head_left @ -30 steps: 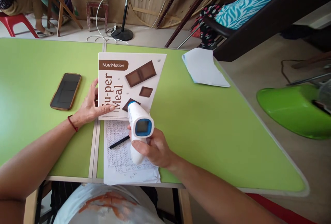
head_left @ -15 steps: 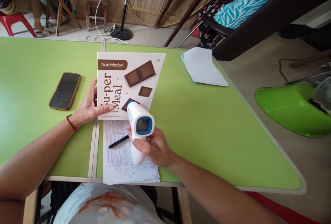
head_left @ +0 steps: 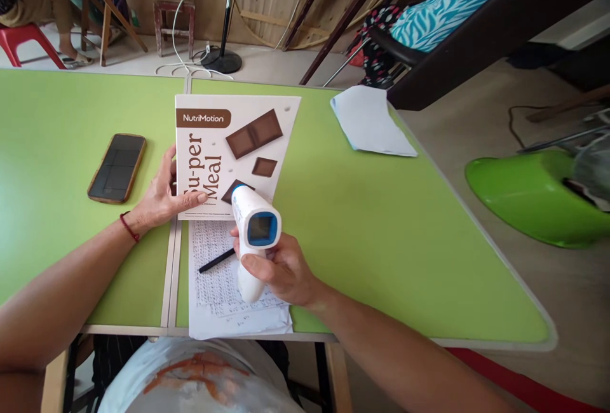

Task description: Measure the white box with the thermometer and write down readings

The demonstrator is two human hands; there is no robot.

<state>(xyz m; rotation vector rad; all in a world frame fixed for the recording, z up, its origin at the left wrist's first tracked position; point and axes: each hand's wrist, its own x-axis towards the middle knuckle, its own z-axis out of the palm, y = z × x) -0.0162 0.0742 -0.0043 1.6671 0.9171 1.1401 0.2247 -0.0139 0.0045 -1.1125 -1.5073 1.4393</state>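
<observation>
Almost nothing has moved since the earlier frame: the whole view has slid a little to the left, and the 2 hands keep the same holds. Nearest, above the near edge of the green surface (head_left: 395, 248), the right hand (head_left: 288, 273) is curled around the handle of a white thermometer (head_left: 252, 202), with the thumb pressed along its near side. Its body seems to be hard plastic, light but perhaps smooth and sensitive to a drop, so the handle is the safest place for taking hold. Under it, handwritten papers (head_left: 207, 311) lie at the near edge, with a black pen (head_left: 216, 261) on them. Further away, the left hand (head_left: 159, 201) pinches the left side of a white box (head_left: 229, 160), thumb flat on the front, fingers mostly hidden behind. This box is tilted up near the seam (head_left: 168, 298); whether it touches the surface, I cannot tell. It looks like light, fairly stiff cardboard, which could dent if squeezed; its side edges should give good grip. Left of it lies a phone (head_left: 117, 168), and at the far right corner, white sheets (head_left: 372, 122).
</observation>
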